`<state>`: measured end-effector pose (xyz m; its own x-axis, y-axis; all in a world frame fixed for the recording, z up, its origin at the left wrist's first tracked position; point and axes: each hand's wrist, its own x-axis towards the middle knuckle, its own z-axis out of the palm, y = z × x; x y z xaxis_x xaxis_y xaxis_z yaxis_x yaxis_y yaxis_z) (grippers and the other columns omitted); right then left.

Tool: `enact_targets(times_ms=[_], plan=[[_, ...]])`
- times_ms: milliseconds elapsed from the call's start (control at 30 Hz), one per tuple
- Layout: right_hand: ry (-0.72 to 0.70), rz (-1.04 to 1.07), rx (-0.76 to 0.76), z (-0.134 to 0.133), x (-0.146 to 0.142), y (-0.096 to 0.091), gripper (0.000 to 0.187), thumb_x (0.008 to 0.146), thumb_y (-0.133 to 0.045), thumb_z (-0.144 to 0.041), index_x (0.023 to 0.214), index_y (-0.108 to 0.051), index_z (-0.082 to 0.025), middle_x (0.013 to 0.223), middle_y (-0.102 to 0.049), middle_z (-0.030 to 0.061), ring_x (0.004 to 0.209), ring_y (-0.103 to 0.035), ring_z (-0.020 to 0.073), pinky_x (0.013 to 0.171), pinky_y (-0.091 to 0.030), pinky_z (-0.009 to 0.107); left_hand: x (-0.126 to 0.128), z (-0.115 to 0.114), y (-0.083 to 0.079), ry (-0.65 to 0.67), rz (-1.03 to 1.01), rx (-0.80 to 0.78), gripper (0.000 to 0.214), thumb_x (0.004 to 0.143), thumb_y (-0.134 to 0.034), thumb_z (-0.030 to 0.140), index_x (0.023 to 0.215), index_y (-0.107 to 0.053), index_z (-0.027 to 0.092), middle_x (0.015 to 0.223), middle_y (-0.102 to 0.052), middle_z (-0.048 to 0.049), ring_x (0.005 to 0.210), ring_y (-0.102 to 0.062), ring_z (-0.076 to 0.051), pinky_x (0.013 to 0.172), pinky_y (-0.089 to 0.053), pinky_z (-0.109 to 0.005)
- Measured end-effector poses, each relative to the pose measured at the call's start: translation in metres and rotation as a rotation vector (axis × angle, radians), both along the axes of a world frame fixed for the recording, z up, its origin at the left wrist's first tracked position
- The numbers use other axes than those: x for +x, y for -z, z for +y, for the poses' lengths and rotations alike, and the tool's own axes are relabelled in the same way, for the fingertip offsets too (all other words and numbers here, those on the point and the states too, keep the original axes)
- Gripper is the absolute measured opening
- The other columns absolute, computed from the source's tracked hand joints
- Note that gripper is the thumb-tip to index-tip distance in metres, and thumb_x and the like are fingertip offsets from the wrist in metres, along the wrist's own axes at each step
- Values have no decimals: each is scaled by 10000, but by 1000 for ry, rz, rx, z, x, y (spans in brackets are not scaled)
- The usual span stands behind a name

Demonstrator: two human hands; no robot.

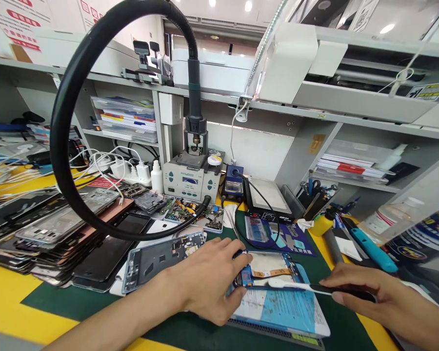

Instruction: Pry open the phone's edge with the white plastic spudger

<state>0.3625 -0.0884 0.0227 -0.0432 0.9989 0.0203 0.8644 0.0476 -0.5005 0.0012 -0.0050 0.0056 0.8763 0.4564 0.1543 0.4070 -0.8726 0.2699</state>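
My left hand is closed round the left end of an opened phone, its thumb at the near edge. The phone has a blue frame, a bare circuit board, and an orange ribbon cable across its middle. It rests on a blue and white box. From the right, my right hand grips the black handle of a toothbrush. The brush's white head lies at the phone's near edge; whether the bristles touch is too small to tell. My left hand hides the phone's left part.
Left of my hand lies a phone frame, beside stacked phone parts. A hot-air station stands behind, its thick black hose looping high across the left. Bottles and a teal-handled tool are at the right.
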Motion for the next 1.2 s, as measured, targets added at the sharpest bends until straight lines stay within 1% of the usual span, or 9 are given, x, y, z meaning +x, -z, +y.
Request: enact_targets(times_ms=[100,167,267,367,467,567,767,967,1200], plan=[[-130,52,-181,1,-13,-4,355,928,-688,-587,1091,-853,-318,1121,-821,93,1015,-766,309,850,-635,307,1,0,0,-3,-6,3,522,938,-572,403,1401,-568,163,1355,-611,-173,1161,-637,-378,983,-561,-560],[-150,63,-197,2,-20,-5,355,948,-672,-578,1111,-840,-311,1125,-810,89,1022,-760,302,861,-631,311,1,0,0,-4,-8,5,549,933,-577,399,1427,-553,163,1351,-614,-173,1163,-637,-379,985,-559,-556],[-161,40,-180,2,-28,-2,329,971,-656,-559,1111,-831,-319,1127,-800,72,1038,-753,289,894,-621,316,1,-1,-1,0,-7,5,563,929,-579,404,1436,-552,161,1350,-616,-177,1157,-640,-384,973,-564,-559],[-152,39,-148,0,-32,1,334,970,-659,-558,1128,-823,-314,1129,-796,69,1032,-750,283,862,-621,296,1,0,-2,1,-7,3,557,930,-577,408,1429,-558,162,1341,-620,-174,1145,-644,-384,965,-566,-561],[-132,61,-147,-2,-35,1,335,971,-650,-574,1139,-809,-331,1187,-782,59,1094,-733,289,861,-613,281,0,0,-3,0,-5,0,542,931,-576,404,1419,-562,168,1319,-626,-168,1125,-649,-376,947,-572,-552],[-153,83,-163,-3,-41,1,314,977,-641,-575,1142,-800,-359,1212,-774,39,1137,-720,285,874,-603,267,0,1,-2,-2,-7,-1,544,925,-575,397,1421,-556,175,1308,-625,-163,1128,-646,-370,961,-563,-546],[-221,75,-153,-8,-54,7,293,997,-626,-549,1179,-792,-391,1247,-767,21,1233,-683,290,978,-575,277,1,4,3,16,0,-3,672,798,-671,395,1421,-549,172,1322,-613,-158,1126,-645,-374,970,-561,-523],[-219,17,-126,-8,-53,11,313,981,-634,-566,1169,-805,-382,1249,-771,37,1223,-694,311,980,-589,302,2,5,3,12,9,-7,596,787,-668,405,1332,-585,179,1330,-609,-159,1127,-647,-374,976,-559,-515],[-227,28,-110,-6,-45,6,289,990,-638,-526,1170,-807,-375,1201,-789,38,1131,-739,288,907,-617,278,1,1,0,5,1,0,516,840,-596,353,1320,-595,164,1321,-612,-162,1123,-646,-364,985,-558,-524]])
